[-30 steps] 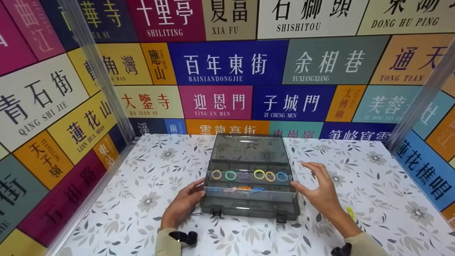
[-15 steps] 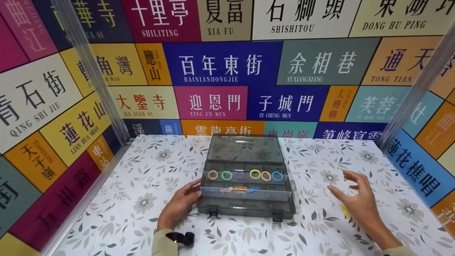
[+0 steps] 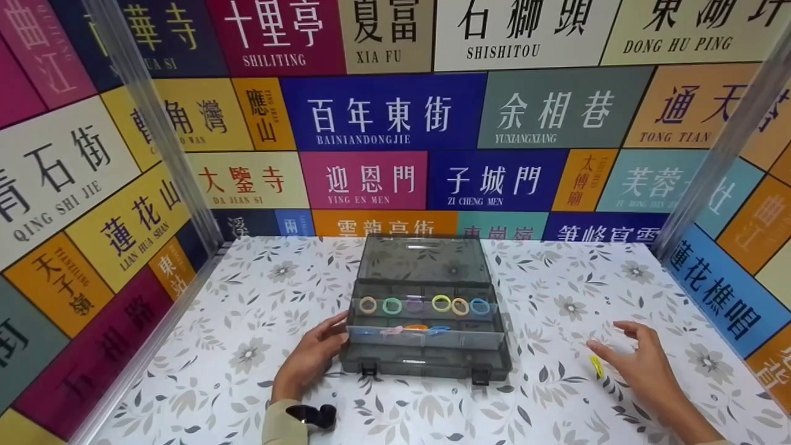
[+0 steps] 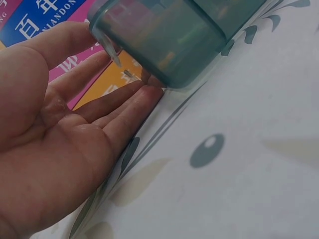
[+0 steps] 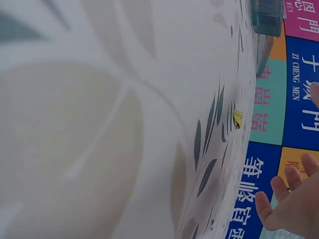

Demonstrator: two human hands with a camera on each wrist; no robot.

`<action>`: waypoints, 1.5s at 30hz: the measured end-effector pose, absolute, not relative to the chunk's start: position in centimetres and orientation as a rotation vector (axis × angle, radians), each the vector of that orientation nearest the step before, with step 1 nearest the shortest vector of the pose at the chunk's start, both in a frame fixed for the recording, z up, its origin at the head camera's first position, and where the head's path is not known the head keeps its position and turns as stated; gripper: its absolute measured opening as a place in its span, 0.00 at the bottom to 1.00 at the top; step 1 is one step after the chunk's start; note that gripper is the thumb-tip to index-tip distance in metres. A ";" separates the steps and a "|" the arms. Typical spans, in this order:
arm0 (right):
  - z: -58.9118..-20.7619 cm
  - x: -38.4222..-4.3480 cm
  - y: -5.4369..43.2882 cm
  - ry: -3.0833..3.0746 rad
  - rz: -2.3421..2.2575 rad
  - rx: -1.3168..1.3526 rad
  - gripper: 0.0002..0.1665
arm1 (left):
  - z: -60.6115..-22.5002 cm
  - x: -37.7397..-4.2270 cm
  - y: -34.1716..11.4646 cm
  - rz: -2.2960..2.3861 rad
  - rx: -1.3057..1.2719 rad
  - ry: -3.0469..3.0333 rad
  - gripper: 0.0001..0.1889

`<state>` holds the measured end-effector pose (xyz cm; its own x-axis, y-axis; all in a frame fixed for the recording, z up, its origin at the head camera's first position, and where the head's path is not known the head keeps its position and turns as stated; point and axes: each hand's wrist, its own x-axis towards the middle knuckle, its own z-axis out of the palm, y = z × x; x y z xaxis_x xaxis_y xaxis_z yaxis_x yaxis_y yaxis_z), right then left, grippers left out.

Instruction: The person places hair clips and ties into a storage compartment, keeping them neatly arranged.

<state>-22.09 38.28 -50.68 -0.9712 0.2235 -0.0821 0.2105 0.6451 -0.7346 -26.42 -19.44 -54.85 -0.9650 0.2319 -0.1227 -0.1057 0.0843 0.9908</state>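
Note:
An open, smoky-grey plastic storage box stands on the table with its lid tipped back. Coloured hair ties sit in a row across its divided inside. In front of them lie small orange, pink and blue clip-like pieces. My left hand rests at the left side of the box, its fingertips touching the wall. To the right of the box, my right hand is over the table with fingers spread and nothing held. Just left of its thumb lies a slim yellow piece, perhaps a hair clip.
A white tablecloth with grey flowers and leaves covers the table. Panels of coloured signs close off the back and both sides, with clear posts at the corners.
My right hand has left the box's right side, moved right and come down near the yellow piece. My left hand stays at the box's left side. The view has shifted slightly.

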 end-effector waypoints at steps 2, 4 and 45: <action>-50.7 -22.0 38.6 -2.872 1.295 -0.370 0.64 | -54.9 -26.5 -19.5 1.969 0.140 2.124 0.32; -50.9 -22.0 39.0 -2.894 1.342 -0.345 0.60 | -55.0 -26.6 -19.5 1.976 0.142 2.120 0.32; -53.9 -21.5 38.9 -2.803 1.383 -0.643 0.46 | -54.8 -26.3 -19.2 1.994 0.105 2.089 0.32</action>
<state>-21.52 38.85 -53.92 -0.9176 0.3324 -0.2177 0.3751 0.5433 -0.7511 -26.35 -19.18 -54.77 -0.9660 0.2232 -0.1307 -0.1202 0.0600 0.9909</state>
